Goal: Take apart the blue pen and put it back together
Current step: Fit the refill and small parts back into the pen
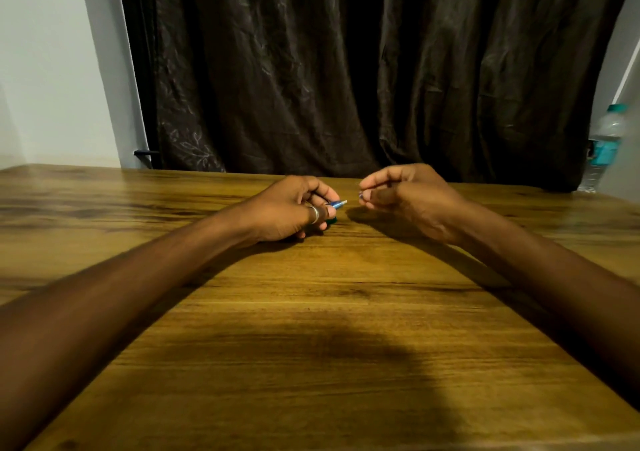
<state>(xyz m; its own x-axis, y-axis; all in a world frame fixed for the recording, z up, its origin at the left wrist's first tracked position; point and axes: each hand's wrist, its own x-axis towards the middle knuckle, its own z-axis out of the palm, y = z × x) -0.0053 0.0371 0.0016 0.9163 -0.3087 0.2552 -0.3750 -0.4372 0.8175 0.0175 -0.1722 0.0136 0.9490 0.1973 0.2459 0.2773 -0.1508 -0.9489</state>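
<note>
My left hand (294,208), with a ring on one finger, rests on the wooden table (311,329) and is closed around the blue pen (337,204). Only the pen's blue front end and pale tip stick out to the right of the fingers. A small dark green piece (332,221) lies on the table just under that hand. My right hand (408,201) hovers a short way to the right, thumb and forefinger pinched on a tiny pen part (361,194) that is too small to make out. A small gap separates the pen tip from that part.
A dark brown curtain (346,70) hangs right behind the table's far edge. A clear water bottle (604,146) with a teal cap and label stands at the far right. A pale wall (45,70) is at the left.
</note>
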